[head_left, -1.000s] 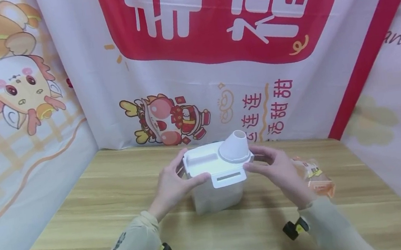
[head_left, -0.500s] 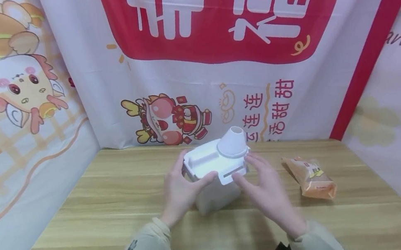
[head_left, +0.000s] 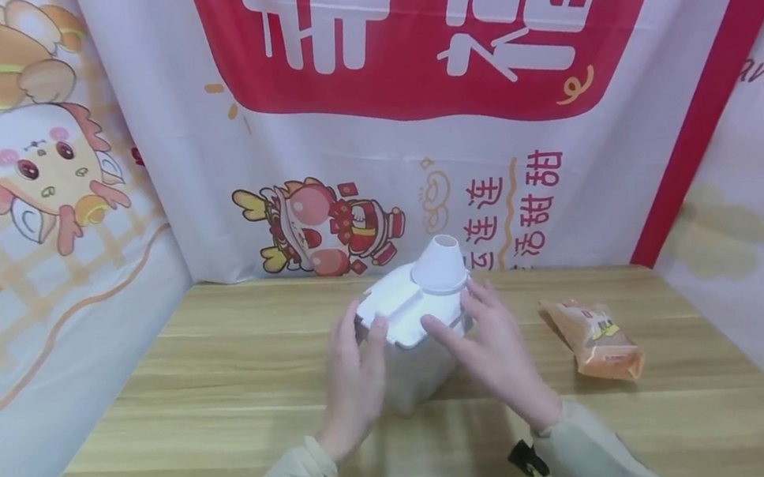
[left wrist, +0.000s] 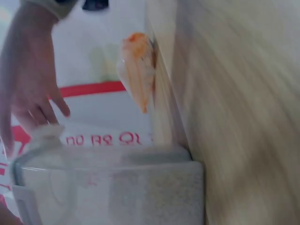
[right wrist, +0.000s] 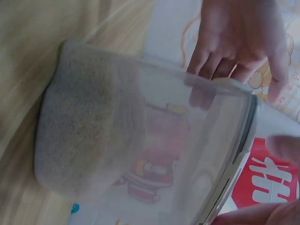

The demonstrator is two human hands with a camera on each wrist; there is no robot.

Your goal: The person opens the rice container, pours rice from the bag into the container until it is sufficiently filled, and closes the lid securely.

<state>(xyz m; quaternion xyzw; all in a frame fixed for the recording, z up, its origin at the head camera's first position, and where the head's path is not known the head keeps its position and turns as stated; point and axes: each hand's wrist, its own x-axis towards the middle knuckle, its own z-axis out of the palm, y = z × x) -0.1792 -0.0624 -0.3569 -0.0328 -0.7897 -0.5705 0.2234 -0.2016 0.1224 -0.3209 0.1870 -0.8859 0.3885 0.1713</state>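
Observation:
A clear plastic storage box (head_left: 417, 381) with greyish-brown grain-like contents stands on the wooden table, one corner turned toward me. Its white lid (head_left: 390, 301) bears a cone-shaped spout (head_left: 441, 267) at the back right. My left hand (head_left: 353, 385) lies along the box's left side, its thumb over the lid edge; the right wrist view shows its fairly straight fingers (right wrist: 208, 63) against the clear wall. On the other side my right hand (head_left: 504, 359) has its fingers spread by the lid's right edge, the thumb reaching toward the front corner. Contact there is hard to tell.
An orange-and-clear food packet (head_left: 598, 339) lies on the table (head_left: 227, 377) to the right of the box. Behind the table hangs a printed cloth (head_left: 224, 234), with more cloth on both sides.
The box has turned, bringing a corner forward; the slotted latch flap has left the front. My left hand has shifted right and its grip has loosened. My right hand has moved left and forward.

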